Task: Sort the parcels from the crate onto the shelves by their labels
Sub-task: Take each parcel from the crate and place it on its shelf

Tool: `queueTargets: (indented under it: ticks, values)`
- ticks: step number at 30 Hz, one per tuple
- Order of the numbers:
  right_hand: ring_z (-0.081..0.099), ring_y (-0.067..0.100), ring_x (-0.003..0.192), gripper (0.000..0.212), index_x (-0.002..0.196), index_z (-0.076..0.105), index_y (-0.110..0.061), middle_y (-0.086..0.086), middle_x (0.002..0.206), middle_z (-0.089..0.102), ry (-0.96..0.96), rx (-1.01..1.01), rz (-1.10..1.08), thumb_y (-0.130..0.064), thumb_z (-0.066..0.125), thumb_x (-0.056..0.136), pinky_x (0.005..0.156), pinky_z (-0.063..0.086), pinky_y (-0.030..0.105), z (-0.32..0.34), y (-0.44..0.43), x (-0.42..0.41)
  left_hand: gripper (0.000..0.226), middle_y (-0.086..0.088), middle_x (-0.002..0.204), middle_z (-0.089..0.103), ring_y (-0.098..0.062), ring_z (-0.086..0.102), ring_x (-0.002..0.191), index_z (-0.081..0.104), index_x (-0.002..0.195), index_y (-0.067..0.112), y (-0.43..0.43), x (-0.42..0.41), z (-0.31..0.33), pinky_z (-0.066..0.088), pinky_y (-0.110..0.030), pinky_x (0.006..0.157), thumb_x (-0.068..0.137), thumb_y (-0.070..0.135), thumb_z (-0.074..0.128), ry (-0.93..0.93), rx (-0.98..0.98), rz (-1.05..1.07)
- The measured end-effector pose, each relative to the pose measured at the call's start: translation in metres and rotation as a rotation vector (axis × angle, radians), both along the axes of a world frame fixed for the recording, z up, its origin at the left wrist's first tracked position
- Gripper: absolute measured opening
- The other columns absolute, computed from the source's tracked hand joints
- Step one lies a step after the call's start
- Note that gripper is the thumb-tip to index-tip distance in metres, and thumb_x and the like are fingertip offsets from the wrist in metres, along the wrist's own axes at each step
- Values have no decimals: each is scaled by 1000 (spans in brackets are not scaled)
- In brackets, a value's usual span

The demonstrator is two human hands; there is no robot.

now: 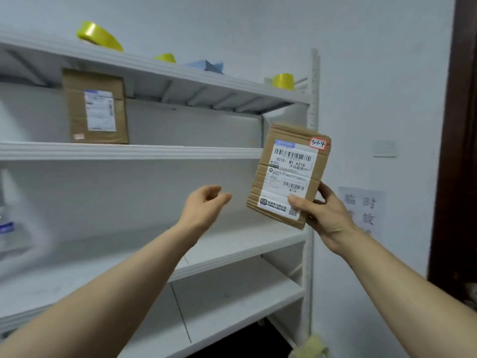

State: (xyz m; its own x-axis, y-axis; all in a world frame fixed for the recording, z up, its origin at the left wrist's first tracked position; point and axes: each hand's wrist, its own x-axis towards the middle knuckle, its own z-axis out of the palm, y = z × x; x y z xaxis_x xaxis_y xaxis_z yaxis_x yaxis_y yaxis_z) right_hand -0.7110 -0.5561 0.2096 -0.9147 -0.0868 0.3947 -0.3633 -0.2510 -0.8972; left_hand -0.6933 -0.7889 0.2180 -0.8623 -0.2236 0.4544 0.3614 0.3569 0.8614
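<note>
At the right end of the white shelving unit [134,151], a brown cardboard parcel [263,177] is held up in the air in front of the upright post, tilted slightly and clear of every shelf. The right hand [327,218] grips its lower right corner, thumb pressed on the front face and fingers wrapped behind the edge. The parcel's white shipping label [290,174] faces the camera, and a small red-bordered sticker [318,143] at the top right corner reads "5-1-4".

The left hand [204,205] is raised to the left of the parcel, apart from it, with fingers loosely curled and nothing held.

A second brown parcel [77,112] stands upright on the upper shelf, far left, its label facing out. On the top board lie three yellow tape rolls [99,34] and a blue folded item [206,66]. Blurred white packages [15,215] occupy the left edge of the lower shelves.

On the wall to the right hang a printed paper notice [379,202] and a pale wall switch [384,148], beside a dark brown door frame [456,151].
</note>
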Motion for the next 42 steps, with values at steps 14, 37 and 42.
queueTargets:
  ticks: [14,37,42]
  values:
    - [68,26,99,67,122,56,-10,7,107,71,171,59,276,0,81,60,94,51,46,100,-235,-201,42,-6,120,62,-22,59,106,57,129,14,-230,-83,78,48,-38,97,86,19,60,134,-157,622]
    - [64,12,75,50,120,49,-19,-1,97,65,255,260,539,-11,75,77,53,47,22,179,-397,-378,52,-13,136,53,-31,51,120,45,138,6,-370,-183,125,40,-39,104,89,20,56,96,-150,1147]
    - [67,17,75,31,109,63,-14,4,89,71,238,367,529,-18,73,80,56,48,26,183,-417,-387,56,-12,132,55,-31,43,128,39,141,13,-390,-201,132,12,-46,117,89,27,52,-25,-232,1232]
